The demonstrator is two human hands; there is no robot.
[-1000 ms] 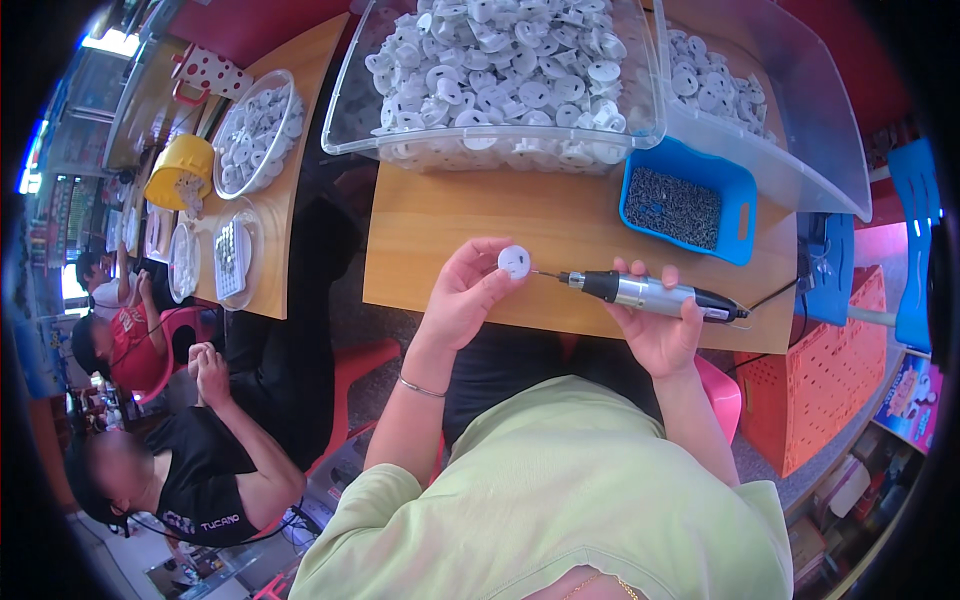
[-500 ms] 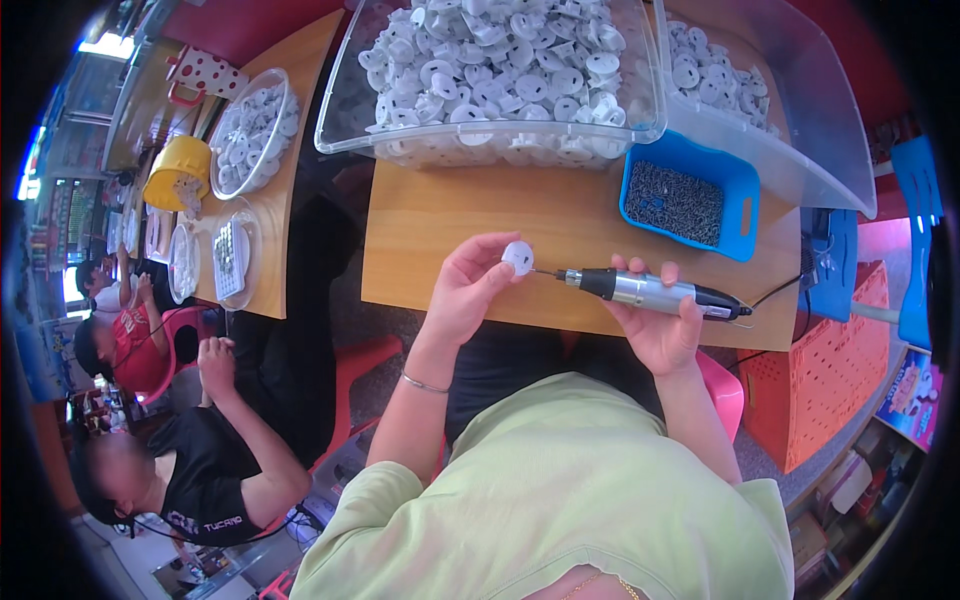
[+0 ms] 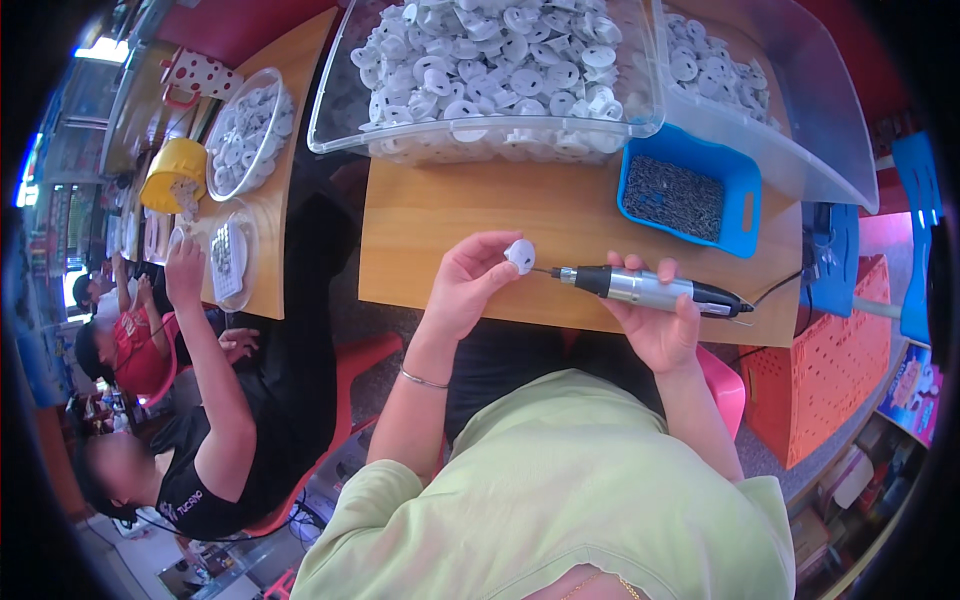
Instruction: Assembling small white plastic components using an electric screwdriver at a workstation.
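Between thumb and fingers, my left hand pinches a small white round plastic part with a dark slot in its face. My right hand is wrapped round an electric screwdriver, silver in the middle and black at both ends. The screwdriver lies level, and its thin bit points left, reaching the edge of the white part. Whether a screw sits at the bit's tip is too small to tell. Both hands are above the front part of the wooden table.
A clear bin heaped with white parts stands at the back, another clear bin right of it. A blue basket holds many small screws. An orange crate stands at right. A co-worker in black sits at left by another table.
My hands, the white part and the screwdriver stay nearly in place. At left, the co-worker's arm has reached forward to the trays on the other table.
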